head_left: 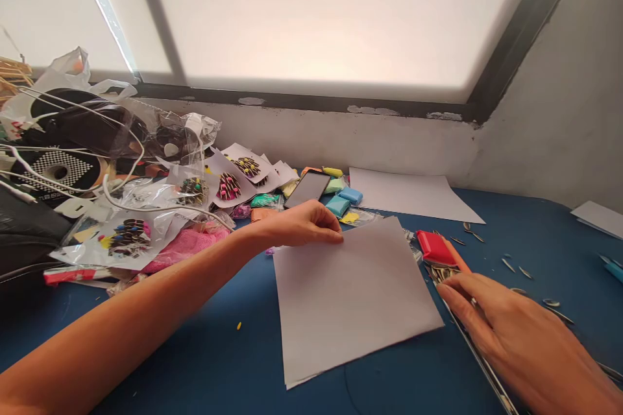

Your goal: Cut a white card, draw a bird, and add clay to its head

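Note:
My left hand (316, 224) is closed on the far edge of a white sheet of paper (360, 305), thumb against fingers. A second sheet's edge shows beneath at the near corner. To the right of the paper, my right hand (506, 324) has its thumb and forefinger together beside a small heap of striped seeds (442, 273); what they hold, if anything, is hidden. A long, thin shiny edge (479, 358) runs under this hand toward me. Just beyond the heap are a red packet (435, 248) and an orange strip (460, 256).
Loose seeds (549, 303) lie scattered across the blue table (204, 350) at right. Behind the paper are a phone (307, 188), coloured clay packets (337, 206) and another white sheet (413, 193). Bags, cables and paper with decorated seeds (228, 187) crowd the left.

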`<action>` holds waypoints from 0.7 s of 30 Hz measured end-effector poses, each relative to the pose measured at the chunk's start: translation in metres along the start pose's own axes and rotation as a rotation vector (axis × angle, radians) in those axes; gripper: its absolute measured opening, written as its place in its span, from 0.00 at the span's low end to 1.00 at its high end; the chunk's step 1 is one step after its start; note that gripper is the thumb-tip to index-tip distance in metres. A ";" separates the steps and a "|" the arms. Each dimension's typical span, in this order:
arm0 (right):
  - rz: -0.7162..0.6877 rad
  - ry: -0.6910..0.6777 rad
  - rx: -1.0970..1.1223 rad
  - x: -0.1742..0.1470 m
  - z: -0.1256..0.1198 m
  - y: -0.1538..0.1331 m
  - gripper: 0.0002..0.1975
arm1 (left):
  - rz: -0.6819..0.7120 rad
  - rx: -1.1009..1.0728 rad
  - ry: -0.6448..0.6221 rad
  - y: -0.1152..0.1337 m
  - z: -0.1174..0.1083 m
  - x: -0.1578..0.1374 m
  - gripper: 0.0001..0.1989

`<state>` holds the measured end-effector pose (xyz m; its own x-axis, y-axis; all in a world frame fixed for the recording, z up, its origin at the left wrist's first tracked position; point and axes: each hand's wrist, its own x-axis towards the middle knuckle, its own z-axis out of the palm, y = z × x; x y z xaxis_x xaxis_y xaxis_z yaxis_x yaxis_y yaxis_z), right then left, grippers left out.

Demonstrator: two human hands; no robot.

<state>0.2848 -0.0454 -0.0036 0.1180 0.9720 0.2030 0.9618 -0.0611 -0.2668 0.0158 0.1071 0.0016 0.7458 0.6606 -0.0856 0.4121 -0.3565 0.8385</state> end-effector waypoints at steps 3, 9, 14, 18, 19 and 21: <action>0.022 -0.165 0.209 0.001 -0.004 -0.007 0.28 | -0.003 -0.067 0.002 0.003 0.002 -0.003 0.16; 0.104 -0.353 0.558 0.000 -0.004 -0.012 0.25 | -0.086 -0.258 0.111 0.015 0.012 -0.005 0.10; 0.236 -0.330 0.633 0.003 -0.004 -0.011 0.25 | -0.127 -0.389 0.031 0.009 0.015 0.001 0.18; 0.292 -0.295 0.649 0.004 -0.002 -0.006 0.24 | -0.109 -0.388 0.006 0.006 0.016 0.003 0.17; 0.302 -0.300 0.646 0.004 0.000 -0.004 0.25 | -0.102 -0.352 0.022 0.007 0.016 0.002 0.16; 0.309 -0.298 0.655 0.004 0.003 0.001 0.24 | -0.104 -0.278 0.057 0.009 0.016 0.001 0.16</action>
<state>0.2854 -0.0405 -0.0055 0.1961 0.9583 -0.2079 0.5432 -0.2826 -0.7906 0.0284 0.0937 0.0003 0.6734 0.7228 -0.1551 0.3196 -0.0954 0.9428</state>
